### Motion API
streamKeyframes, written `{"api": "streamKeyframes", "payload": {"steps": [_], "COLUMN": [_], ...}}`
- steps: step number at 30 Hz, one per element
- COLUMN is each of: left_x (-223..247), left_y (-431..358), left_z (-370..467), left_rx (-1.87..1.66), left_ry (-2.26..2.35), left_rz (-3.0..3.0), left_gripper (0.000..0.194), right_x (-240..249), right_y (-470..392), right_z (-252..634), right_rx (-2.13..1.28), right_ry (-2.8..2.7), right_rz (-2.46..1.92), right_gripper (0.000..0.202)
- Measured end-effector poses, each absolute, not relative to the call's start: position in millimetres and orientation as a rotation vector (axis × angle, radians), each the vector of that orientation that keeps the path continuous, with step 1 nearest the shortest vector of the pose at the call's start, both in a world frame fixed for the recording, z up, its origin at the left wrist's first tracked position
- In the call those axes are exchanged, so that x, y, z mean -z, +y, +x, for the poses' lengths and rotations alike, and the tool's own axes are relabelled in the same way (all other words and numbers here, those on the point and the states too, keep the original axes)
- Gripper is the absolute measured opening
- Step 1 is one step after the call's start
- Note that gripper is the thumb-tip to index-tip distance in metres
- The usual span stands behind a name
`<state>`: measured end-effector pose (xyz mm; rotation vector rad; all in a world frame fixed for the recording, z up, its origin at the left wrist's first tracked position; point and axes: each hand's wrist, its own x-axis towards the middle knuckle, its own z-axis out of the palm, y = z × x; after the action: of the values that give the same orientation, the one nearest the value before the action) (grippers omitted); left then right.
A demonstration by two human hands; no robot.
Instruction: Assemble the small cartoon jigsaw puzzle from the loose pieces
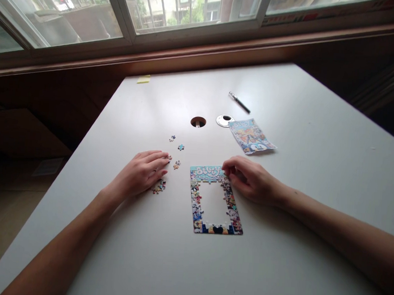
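Note:
A colourful puzzle frame (197, 210) lies flat on the white table (148, 261), its middle showing bare table. My right hand (249, 178) has curled fingers at the frame's upper right corner; whether they pinch anything is hidden. To the left, my left hand (146, 171) rests palm down over some loose puzzle pieces, fingers slightly spread. Several pieces (158, 189) lie partly under it. Beyond its fingertips are a piece with orange tones (177, 165), a blue piece (181, 147) and a small piece (172, 138).
A printed packet or sheet (253, 138) lies behind my right hand. Farther back are a pen (239, 102), a round silver cover (225, 120) and an open cable hole (198, 122). Yellow tape (143, 79) marks the far left edge, below a window.

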<state>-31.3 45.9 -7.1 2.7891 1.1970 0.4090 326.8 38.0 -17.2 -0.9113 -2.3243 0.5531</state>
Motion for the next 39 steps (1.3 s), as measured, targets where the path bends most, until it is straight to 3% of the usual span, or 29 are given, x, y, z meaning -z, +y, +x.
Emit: {"api": "streamKeyframes", "payload": {"steps": [4,12,22,27,39], "left_x": [7.9,3.5,5.7,1.0,-12.8], "left_y": [46.0,41.8,39.3,36.6,4.7], "left_z": [-34.6,-37.2,-41.3,-37.2,-3.3], "left_rx": [-0.586,-0.673,-0.812,-1.018,-0.824], "left_ry": [1.149,1.159,1.148,1.118,0.898], "left_rz": [2.753,2.636,2.591,2.402,1.819], "left_gripper": [0.016,0.01,0.024,0.014,0.021], "right_x": [17.3,16.7,18.3,19.3,17.7], "right_y": [37.8,37.7,37.9,38.3,37.6], "right_z": [326.4,326.0,327.1,327.7,327.6], "right_rx": [-0.553,-0.571,-0.576,-0.571,-0.58], "right_ry": [-2.321,-2.308,-2.317,-2.317,-2.323], "right_rz": [-0.912,-0.916,-0.915,-0.912,-0.917], "right_gripper": [0.024,0.023,0.023,0.024,0.024]}}
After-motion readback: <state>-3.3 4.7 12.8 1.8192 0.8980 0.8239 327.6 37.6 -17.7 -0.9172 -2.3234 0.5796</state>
